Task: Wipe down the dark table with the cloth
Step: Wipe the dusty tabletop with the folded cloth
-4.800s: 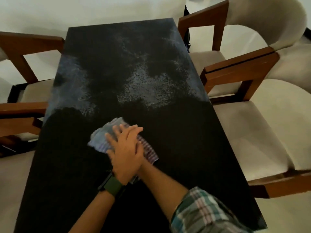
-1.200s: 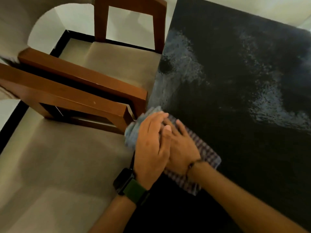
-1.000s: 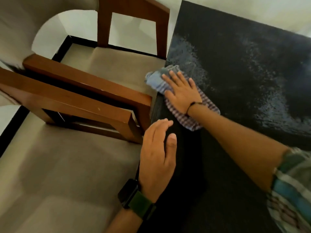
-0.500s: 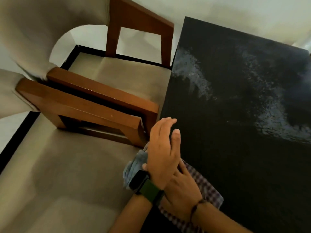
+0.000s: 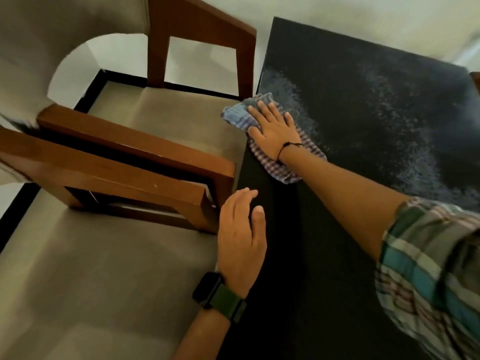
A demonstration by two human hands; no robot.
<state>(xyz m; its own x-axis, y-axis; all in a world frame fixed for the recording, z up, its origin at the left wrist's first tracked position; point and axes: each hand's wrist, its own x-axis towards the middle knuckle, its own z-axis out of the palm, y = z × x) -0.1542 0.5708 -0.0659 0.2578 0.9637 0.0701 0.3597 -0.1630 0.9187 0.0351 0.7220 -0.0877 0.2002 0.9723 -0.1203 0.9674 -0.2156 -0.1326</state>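
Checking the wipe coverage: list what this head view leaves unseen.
- Dark table: right and near edges cut off by the frame.
- Table under the cloth: hidden by the cloth and right hand.
- Left hand: palm contact with the table edge not visible.

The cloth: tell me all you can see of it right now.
The cloth is thin woven fabric, checked purple and white, with a bluer bunched end toward the chair. It lies crumpled and flat on the dark table at its left edge, the blue end overhanging slightly. The right hand presses on it with fingers spread straight. The left hand does not touch it.
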